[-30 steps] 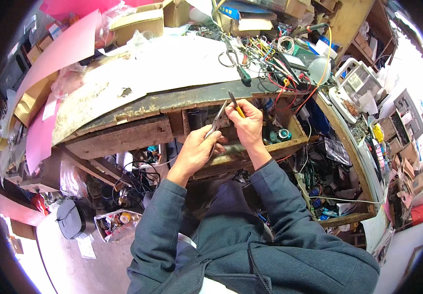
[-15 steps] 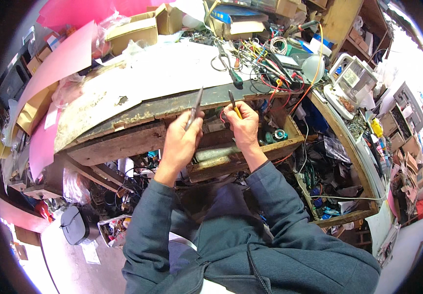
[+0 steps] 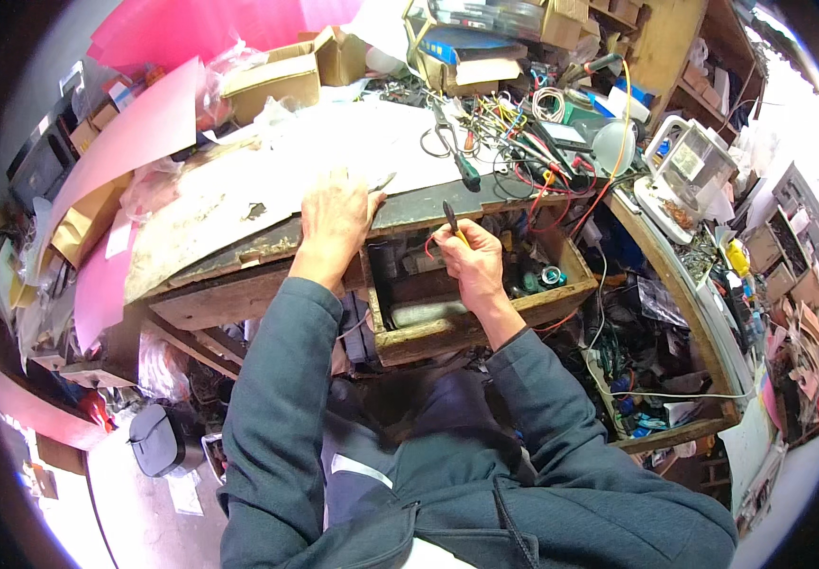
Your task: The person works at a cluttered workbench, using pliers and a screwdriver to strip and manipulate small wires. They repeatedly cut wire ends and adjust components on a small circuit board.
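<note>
Bright pink sheeting (image 3: 239,33) spreads across the back of our cluttered workshop, with a cardboard box (image 3: 272,81) standing open below it. Before us runs a dark-edged workbench (image 3: 405,216), much of its top covered by a white sheet (image 3: 386,133) that is stained toward its left end. Our left hand (image 3: 334,213) is over the near edge of the bench with its back up, on or just above the white sheet; a grey metal tool (image 3: 384,180) shows just beside its thumb, and we cannot tell whether the hand grips it or lies loose against it. Our right hand (image 3: 474,261) is closed on a black-and-yellow pen-shaped tool (image 3: 448,216), whose dark tip points up and away from us, above an open wooden drawer (image 3: 419,348). Next to that hand curls a thin red wire (image 3: 427,247). Our two hands are apart from each other. Inside the drawer we see a pale roll (image 3: 426,313) near the front and a round teal thing (image 3: 552,275) toward the right. On the bench, beyond the right hand, lies a green-handled tool (image 3: 468,175), near a tangle of coloured wires (image 3: 523,123). Farther right stands a white case (image 3: 689,161) with a clear cover, and at lower left we have a black bin (image 3: 154,441).
</note>
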`<state>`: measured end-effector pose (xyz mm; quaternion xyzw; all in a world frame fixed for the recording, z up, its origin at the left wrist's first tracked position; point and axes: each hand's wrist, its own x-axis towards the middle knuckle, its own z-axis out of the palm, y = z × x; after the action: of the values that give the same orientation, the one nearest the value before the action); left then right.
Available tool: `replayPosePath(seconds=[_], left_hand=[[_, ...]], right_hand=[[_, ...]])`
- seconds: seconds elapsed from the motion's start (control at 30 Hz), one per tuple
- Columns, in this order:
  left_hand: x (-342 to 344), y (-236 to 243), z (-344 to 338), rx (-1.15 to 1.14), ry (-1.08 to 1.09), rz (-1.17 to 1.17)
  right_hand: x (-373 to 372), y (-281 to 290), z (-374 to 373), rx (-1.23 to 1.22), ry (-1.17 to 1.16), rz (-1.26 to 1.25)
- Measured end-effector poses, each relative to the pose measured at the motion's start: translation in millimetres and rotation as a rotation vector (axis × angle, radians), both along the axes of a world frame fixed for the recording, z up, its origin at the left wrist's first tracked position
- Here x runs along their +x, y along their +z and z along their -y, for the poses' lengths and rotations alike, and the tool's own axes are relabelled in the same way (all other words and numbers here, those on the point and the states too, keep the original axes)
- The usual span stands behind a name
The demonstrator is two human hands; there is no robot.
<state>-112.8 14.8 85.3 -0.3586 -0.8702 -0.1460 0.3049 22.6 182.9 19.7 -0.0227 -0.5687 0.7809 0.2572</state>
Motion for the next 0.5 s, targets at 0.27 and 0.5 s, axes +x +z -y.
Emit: replayPosePath(seconds=[0.27,0.5], left_hand=[[49.9,-3.9,6.0,0.236,-0.173,0.290],[68.9,-57.2,-3.1,0.894,-0.730,1.439]], right_hand=[[3.2,-2.2,0.6,-0.017,0.018,-0.002],[6.9,-4.7,2.3,0.137,0.051,0.003]])
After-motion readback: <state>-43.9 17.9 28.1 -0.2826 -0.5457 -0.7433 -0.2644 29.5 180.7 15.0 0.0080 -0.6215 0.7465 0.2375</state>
